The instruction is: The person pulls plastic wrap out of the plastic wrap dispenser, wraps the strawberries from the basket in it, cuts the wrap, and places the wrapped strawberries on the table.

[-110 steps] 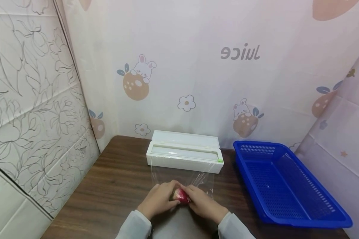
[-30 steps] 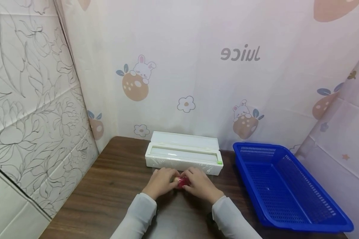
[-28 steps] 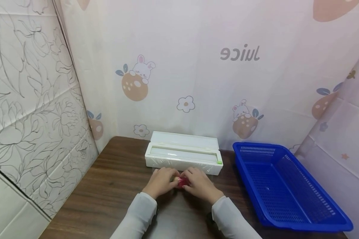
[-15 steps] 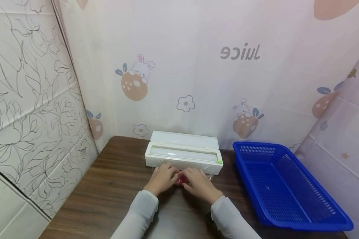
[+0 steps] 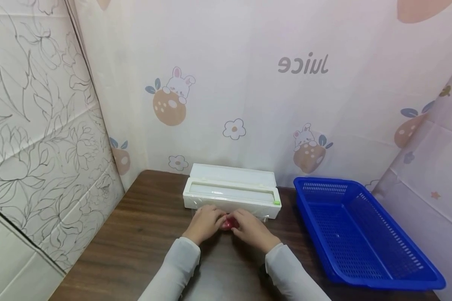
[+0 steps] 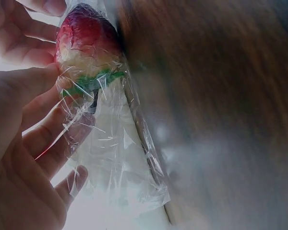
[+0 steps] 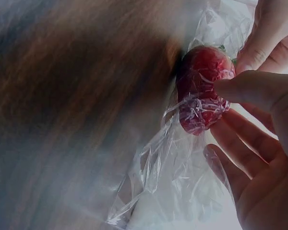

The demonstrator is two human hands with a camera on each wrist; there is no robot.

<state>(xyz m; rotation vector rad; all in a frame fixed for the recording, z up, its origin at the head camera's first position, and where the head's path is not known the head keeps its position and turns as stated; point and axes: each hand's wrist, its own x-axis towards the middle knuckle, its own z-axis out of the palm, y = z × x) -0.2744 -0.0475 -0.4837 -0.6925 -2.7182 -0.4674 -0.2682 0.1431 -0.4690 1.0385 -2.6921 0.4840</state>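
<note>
A red strawberry (image 7: 201,79) with a cream end and green leaves is wrapped in clear cling film (image 6: 117,158), lying close to the table. My left hand (image 5: 204,223) pinches its leafy end through the film, its other fingers spread beside the wrap. From the other side my right hand (image 5: 254,229) grips the red end, the thumb on top. Just beyond both hands is a white cling film box (image 5: 229,205), its lid raised and a green slider at its right end. Film runs between this box and the strawberry. In the head view the fingers hide much of the fruit.
A blue plastic basket (image 5: 361,238) stands on the right of the brown wooden table (image 5: 135,238). Patterned curtains (image 5: 248,96) close off the back and sides, right behind the box.
Since the earliest frame, both hands have carried the strawberry away from me, up to the box, and the film stretch between has shortened. In the last second the strawberry has turned, with slight finger shifts.
</note>
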